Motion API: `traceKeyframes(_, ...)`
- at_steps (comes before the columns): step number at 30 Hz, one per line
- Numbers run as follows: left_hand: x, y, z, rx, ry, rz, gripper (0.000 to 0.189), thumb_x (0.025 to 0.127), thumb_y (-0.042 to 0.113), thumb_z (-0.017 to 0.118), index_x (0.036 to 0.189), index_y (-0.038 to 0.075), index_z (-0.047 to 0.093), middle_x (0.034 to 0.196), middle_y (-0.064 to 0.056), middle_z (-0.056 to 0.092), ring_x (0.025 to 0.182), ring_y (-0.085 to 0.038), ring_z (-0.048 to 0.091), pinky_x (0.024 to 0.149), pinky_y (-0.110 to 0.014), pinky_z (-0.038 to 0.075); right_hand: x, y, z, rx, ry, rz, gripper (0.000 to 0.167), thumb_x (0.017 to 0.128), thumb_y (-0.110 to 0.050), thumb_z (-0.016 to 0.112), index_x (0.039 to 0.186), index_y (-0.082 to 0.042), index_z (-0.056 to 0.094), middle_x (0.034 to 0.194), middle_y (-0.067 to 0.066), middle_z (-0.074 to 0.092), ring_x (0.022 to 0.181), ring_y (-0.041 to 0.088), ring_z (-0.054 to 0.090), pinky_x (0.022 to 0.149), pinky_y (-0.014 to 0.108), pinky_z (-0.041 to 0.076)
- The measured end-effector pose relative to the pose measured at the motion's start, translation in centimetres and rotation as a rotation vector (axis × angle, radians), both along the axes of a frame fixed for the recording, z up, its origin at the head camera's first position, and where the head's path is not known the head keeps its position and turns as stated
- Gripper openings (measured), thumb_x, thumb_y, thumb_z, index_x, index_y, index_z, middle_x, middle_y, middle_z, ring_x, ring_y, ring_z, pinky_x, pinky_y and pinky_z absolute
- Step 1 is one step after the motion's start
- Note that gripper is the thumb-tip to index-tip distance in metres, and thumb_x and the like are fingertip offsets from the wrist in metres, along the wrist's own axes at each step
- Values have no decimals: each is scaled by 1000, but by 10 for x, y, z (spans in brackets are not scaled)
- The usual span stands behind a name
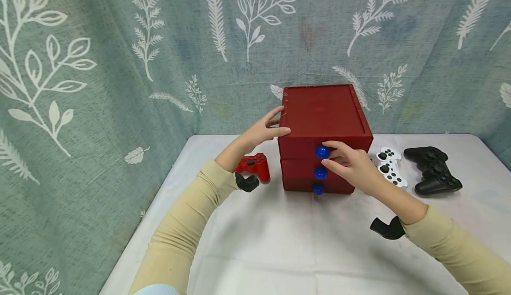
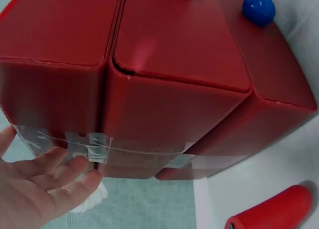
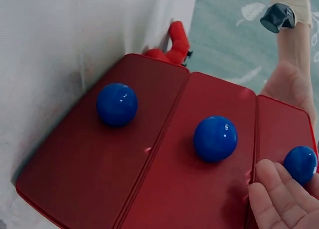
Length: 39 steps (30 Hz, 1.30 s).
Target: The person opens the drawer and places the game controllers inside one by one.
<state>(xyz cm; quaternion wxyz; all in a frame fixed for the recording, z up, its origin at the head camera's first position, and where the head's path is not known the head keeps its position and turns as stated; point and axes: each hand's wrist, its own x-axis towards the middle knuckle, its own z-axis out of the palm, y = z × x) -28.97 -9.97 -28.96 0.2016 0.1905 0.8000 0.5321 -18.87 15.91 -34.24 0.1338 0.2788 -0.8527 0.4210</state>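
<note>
A red box with three stacked drawers (image 1: 319, 113) stands on the table, each drawer front bearing a round blue knob. My right hand (image 1: 353, 164) pinches the top knob (image 1: 322, 152), index finger above it and thumb below. The middle knob (image 1: 320, 173) and the bottom knob (image 1: 318, 189) sit under that hand, untouched. At the box's upper left side rests my left hand (image 1: 261, 131), its fingers spread and its thumb over the top edge. In the left wrist view, its fingers lie by clear tape (image 2: 94, 146) along the box's side. All the drawers look closed.
A red game controller (image 1: 259, 166) lies left of the box, partly behind my left wrist. To the right are a white controller with black spots (image 1: 393, 168) and a black controller (image 1: 433, 171). A green leaf-patterned curtain (image 1: 179, 42) hangs behind the white-covered table (image 1: 279, 241).
</note>
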Motion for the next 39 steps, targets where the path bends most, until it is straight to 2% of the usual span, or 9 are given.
traceKeyframes(9, -5, 1, 4, -92, 34, -49, 69, 86, 33, 59, 143, 41, 21, 151, -2, 18, 137, -19, 22, 102, -52, 27, -2, -1, 6, -4, -134, -24, 36, 87, -16, 63, 120, -6, 55, 88, 9, 69, 80, 16, 67, 72, 22, 51)
traceKeyframes(14, -10, 2, 6, -133, 30, -105, 68, 86, 35, 59, 142, 42, 21, 152, 6, 13, 139, -16, 16, 100, -52, 31, -3, -1, 10, -19, -177, -24, 34, 85, -18, 65, 116, -7, 57, 86, 10, 70, 74, 19, 68, 66, 21, 51)
traceKeyframes(17, -11, 0, 6, -157, 19, -121, 68, 86, 36, 58, 142, 43, 21, 152, 10, 12, 139, -15, 16, 98, -50, 33, -4, -3, 12, 5, -184, -26, 32, 85, -20, 65, 114, -9, 57, 85, 8, 70, 73, 18, 67, 64, 23, 51)
traceKeyframes(22, -11, -3, 8, -164, 39, -132, 66, 87, 36, 57, 142, 41, 21, 151, 12, 13, 138, -15, 17, 100, -53, 29, -6, -5, 14, 43, -151, -36, 31, 84, -21, 66, 111, -8, 58, 86, 7, 70, 75, 14, 66, 65, 22, 50)
traceKeyframes(34, -11, -3, 7, -144, 33, -134, 66, 87, 34, 58, 143, 39, 21, 151, 8, 14, 139, -16, 17, 105, -51, 23, -3, -5, 12, 32, -132, -25, 29, 83, -17, 68, 108, -6, 59, 85, 6, 70, 73, 10, 66, 67, 19, 50)
traceKeyframes(37, -10, -2, 9, -136, 24, -131, 68, 88, 32, 58, 144, 37, 20, 152, 7, 12, 139, -17, 15, 106, -51, 22, -1, -4, 12, 30, -139, -17, 29, 83, -16, 68, 108, -6, 59, 85, 5, 70, 73, 10, 66, 68, 19, 50)
traceKeyframes(39, -5, 0, 14, -131, 15, -139, 69, 88, 30, 57, 145, 34, 18, 153, 5, 11, 140, -18, 14, 106, -51, 22, 1, -3, 11, 29, -142, -17, 29, 82, -15, 68, 108, -7, 59, 85, 4, 71, 74, 9, 67, 69, 19, 51)
